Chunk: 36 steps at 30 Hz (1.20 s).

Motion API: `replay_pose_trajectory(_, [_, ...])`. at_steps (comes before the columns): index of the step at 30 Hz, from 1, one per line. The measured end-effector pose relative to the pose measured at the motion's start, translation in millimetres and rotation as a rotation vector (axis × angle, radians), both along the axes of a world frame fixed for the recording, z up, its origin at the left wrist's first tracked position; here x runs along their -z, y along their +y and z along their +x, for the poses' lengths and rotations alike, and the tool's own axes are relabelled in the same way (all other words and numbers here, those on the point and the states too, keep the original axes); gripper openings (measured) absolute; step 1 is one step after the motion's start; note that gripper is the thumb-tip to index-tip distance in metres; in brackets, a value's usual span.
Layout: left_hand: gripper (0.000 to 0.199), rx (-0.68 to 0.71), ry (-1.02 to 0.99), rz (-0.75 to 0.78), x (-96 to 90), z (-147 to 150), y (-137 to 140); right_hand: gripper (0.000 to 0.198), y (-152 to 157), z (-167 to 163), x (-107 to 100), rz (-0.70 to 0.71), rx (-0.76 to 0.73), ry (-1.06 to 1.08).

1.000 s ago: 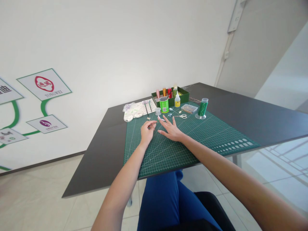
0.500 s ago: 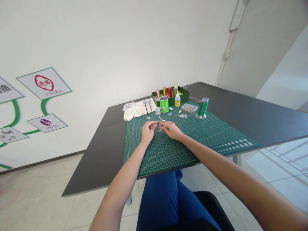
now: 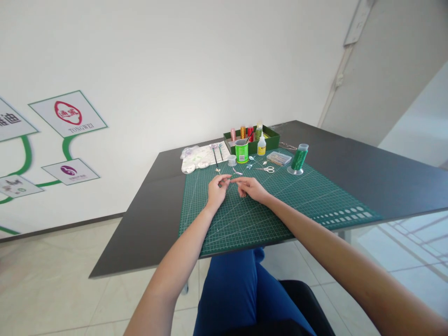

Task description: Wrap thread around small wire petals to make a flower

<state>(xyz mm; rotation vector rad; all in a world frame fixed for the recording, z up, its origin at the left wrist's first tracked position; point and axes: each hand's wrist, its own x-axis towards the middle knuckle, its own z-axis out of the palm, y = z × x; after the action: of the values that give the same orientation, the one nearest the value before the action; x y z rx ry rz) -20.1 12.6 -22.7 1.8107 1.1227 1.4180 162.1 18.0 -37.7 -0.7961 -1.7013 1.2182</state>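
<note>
My left hand (image 3: 217,190) is over the green cutting mat (image 3: 266,219), thumb and fingertips pinched together. Whatever lies in that pinch is too small to make out. My right hand (image 3: 255,188) faces it from the right; its index finger stretches to the left fingertips, and the other fingers curl loosely underneath. Just beyond the left hand shows a small pale flower-like piece (image 3: 217,171); whether it joins what I pinch, I cannot tell. A small slim tool (image 3: 237,172) lies beyond the fingertips. Behind it stands a small spool of pale thread or wire (image 3: 232,160).
Scissors (image 3: 269,169), a clear case (image 3: 279,158) and a green thread spool (image 3: 299,158) stand right of the hands. Farther back are a green can (image 3: 241,152), a glue bottle (image 3: 261,145) and a box (image 3: 275,142) with thread spools. White packets (image 3: 191,164) lie left.
My right index finger has straightened and moved in to the left fingertips, while its other fingers have curled under. The left hand stays pinched. The view has shifted slightly.
</note>
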Motion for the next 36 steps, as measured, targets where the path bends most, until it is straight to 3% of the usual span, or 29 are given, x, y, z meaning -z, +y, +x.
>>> replay_pose_trajectory(11, [0.024, 0.041, -0.225, -0.143, -0.1, 1.8, 0.9, 0.039, -1.4, 3.0, -2.0, -0.056, -0.098, 0.039])
replay_pose_trajectory(18, [0.023, 0.064, -0.235, -0.11, -2.6, 4.8, -2.2, 0.057, -9.3, -9.3, -8.9, -0.164, 0.006, 0.274])
replay_pose_trajectory(24, [0.019, 0.089, -0.199, -0.087, -4.5, 10.4, -6.6, 0.042, -20.5, -30.7, -15.8, -0.188, 0.136, 0.45])
replay_pose_trajectory(29, [0.023, 0.1, -0.208, -0.125, -3.5, 13.1, -8.4, 0.04, -18.4, -29.8, -15.3, -0.224, 0.298, 0.501])
replay_pose_trajectory(33, [0.033, 0.143, -0.207, -0.197, -4.9, 14.3, -9.9, 0.04, -13.4, -21.2, -14.8, -0.232, 0.295, 0.485])
replay_pose_trajectory(36, [0.035, 0.203, -0.19, -0.158, -11.9, 10.3, -10.5, 0.039, -9.1, -11.7, -15.2, -0.233, 0.275, 0.489])
